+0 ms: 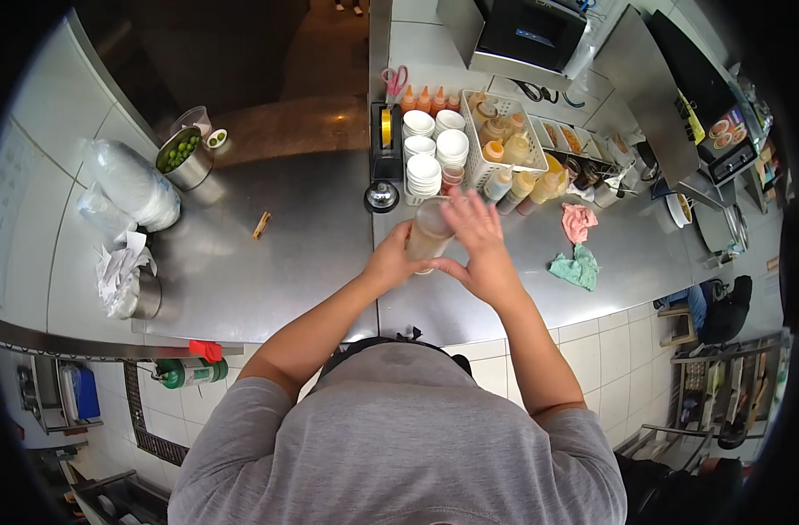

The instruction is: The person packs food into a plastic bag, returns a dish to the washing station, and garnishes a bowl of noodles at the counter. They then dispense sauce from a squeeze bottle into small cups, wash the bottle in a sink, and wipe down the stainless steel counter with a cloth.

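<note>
My left hand (392,261) is wrapped around the side of a translucent cylindrical container (431,229), which is held over the steel counter close to my body. Something pale shows through its lower part; I cannot make out whether it is a bottle or a jar. On the container's other side, my right hand (480,249) is open with its fingers spread. Its palm overlaps the container's right edge, and its thumb reaches toward the left hand's fingers. Just beyond the hands stand stacked white cups (424,173) and a call bell (382,197).
A white basket of sauce bottles (515,144) stands at the back right, with more squeeze bottles (522,185) before it. Pink (579,222) and green cloths (576,267) lie rightward. A clothespin (261,225), a pot of limes (186,162) and stacked plastic lids (132,184) are leftward.
</note>
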Tool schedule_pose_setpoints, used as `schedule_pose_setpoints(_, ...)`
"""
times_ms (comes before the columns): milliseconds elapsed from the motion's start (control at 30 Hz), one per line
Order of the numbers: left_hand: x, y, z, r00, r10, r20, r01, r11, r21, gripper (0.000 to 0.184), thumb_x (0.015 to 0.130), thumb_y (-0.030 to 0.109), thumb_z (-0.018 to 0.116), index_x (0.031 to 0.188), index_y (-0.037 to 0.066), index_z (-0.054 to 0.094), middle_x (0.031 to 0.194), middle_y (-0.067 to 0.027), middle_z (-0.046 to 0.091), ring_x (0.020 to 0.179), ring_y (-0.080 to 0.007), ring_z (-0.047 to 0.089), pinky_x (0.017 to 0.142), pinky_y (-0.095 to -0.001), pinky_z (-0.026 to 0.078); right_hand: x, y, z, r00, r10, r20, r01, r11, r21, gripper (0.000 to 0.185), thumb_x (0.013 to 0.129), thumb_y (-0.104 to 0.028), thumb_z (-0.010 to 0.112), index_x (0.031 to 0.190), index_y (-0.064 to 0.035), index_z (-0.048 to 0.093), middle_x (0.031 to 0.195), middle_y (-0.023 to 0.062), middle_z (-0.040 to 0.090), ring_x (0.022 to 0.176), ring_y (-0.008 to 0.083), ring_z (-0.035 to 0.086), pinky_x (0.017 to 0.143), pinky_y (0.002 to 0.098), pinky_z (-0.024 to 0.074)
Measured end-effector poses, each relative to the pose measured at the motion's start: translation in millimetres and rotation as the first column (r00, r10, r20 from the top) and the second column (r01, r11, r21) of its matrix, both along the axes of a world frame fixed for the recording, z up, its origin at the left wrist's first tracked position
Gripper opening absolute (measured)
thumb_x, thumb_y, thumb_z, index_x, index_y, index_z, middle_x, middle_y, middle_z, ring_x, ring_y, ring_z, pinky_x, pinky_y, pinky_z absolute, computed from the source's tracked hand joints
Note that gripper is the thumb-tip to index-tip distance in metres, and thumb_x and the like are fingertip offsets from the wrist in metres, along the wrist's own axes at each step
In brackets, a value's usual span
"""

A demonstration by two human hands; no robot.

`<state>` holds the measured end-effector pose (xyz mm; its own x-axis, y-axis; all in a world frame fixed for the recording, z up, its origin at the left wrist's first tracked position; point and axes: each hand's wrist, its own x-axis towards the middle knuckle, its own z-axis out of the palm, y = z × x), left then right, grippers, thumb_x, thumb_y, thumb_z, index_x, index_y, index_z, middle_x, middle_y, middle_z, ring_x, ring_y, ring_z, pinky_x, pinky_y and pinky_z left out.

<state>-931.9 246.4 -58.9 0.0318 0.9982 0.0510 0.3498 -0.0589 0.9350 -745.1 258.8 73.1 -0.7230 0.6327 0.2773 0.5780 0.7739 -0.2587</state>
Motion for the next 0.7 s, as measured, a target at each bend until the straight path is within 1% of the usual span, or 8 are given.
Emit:
schedule_pose_setpoints(67,1,-3,1,1.0,-0.008,-0.024,0.008,1.0,0.007,0.089,0.067,0.026,0.086,0.137,0.0,0.038,0.13,-0.0208,0.054,0.118,-0.0331,0.055,0.099,-0.0384,0.044,-3,-4,16,0.842,-0.012,-0.539,0.131,0.974,0.183,0.091,0.071,-0.038,0.078,0.145,-0.0077,0.035,0.154,0.0164,0.026,0.143,0.0344,0.024,0.114,0.0563,0.0167)
schedule_pose_setpoints(267,1,-5,16,0.998,-0.018,-0.058,0.017,1.0,-0.026,0.088,0.065,0.024,0.086,0.135,0.0,0.039,0.128,-0.0204,0.055,0.117,-0.0325,0.056,0.098,-0.0387,0.045,-10,-1,16,0.999,-0.032,0.007,0.032,0.999,-0.014,0.091,0.074,-0.039,0.076,0.146,-0.0055,0.033,0.153,0.0204,0.026,0.143,0.0365,0.022,0.113,0.0576,0.015)
schedule_pose_setpoints(400,1,-4,13,0.999,-0.013,-0.045,0.012,1.0,-0.012,0.087,0.064,0.023,0.087,0.134,0.0,0.04,0.127,-0.0206,0.055,0.116,-0.0329,0.056,0.097,-0.0387,0.045,2,-7,26,0.763,0.109,-0.637,0.189,0.905,0.382,0.095,0.073,-0.039,0.076,0.148,-0.0062,0.028,0.154,0.0205,0.025,0.144,0.0358,0.022,0.114,0.0563,0.0151)
schedule_pose_setpoints(433,1,-2,9,0.999,-0.013,-0.046,0.013,1.0,-0.011,0.087,0.064,0.023,0.087,0.134,0.0,0.04,0.127,-0.0206,0.055,0.116,-0.0329,0.056,0.097,-0.0387,0.045,-4,-10,14,0.921,0.042,-0.388,0.075,0.956,0.283,0.094,0.073,-0.039,0.077,0.147,-0.0058,0.03,0.153,0.0228,0.026,0.143,0.038,0.022,0.114,0.0546,0.0163)
schedule_pose_setpoints(533,1,2,3,1.0,-0.01,-0.028,0.01,1.0,-0.008,0.088,0.063,0.024,0.087,0.134,0.0,0.041,0.128,-0.0203,0.055,0.117,-0.0331,0.056,0.098,-0.0386,0.045,0,8,-15,0.997,0.064,0.052,-0.067,0.995,0.069,0.093,0.07,-0.035,0.08,0.146,-0.0069,0.033,0.151,0.0252,0.027,0.141,0.0405,0.025,0.114,0.055,0.0176)
schedule_pose_setpoints(567,1,5,3,0.998,-0.007,-0.055,0.007,1.0,0.004,0.088,0.063,0.024,0.087,0.134,0.0,0.041,0.128,-0.0201,0.055,0.117,-0.033,0.055,0.098,-0.0386,0.045,-1,11,1,0.996,0.069,0.054,-0.074,0.994,0.085,0.093,0.07,-0.035,0.08,0.146,-0.0069,0.033,0.151,0.0252,0.027,0.141,0.0405,0.025,0.114,0.055,0.0176)
schedule_pose_setpoints(633,3,-1,7,0.997,-0.005,-0.078,0.005,1.0,0.0,0.088,0.063,0.024,0.087,0.135,0.0,0.041,0.128,-0.0199,0.055,0.118,-0.033,0.055,0.099,-0.0387,0.044,-3,0,37,0.872,-0.036,-0.488,0.121,0.982,0.142,0.095,0.066,-0.032,0.083,0.144,-0.0073,0.036,0.15,0.0243,0.029,0.139,0.0404,0.029,0.113,0.0533,0.0212)
schedule_pose_setpoints(700,3,-6,22,0.988,-0.013,-0.156,0.009,1.0,-0.023,0.088,0.064,0.022,0.086,0.135,0.0,0.04,0.13,-0.0191,0.054,0.12,-0.0329,0.054,0.099,-0.0387,0.044,-11,5,19,0.89,-0.063,-0.451,0.095,0.994,0.05,0.094,0.065,-0.029,0.084,0.144,-0.0103,0.037,0.149,0.0236,0.03,0.136,0.0404,0.033,0.111,0.0508,0.0272)
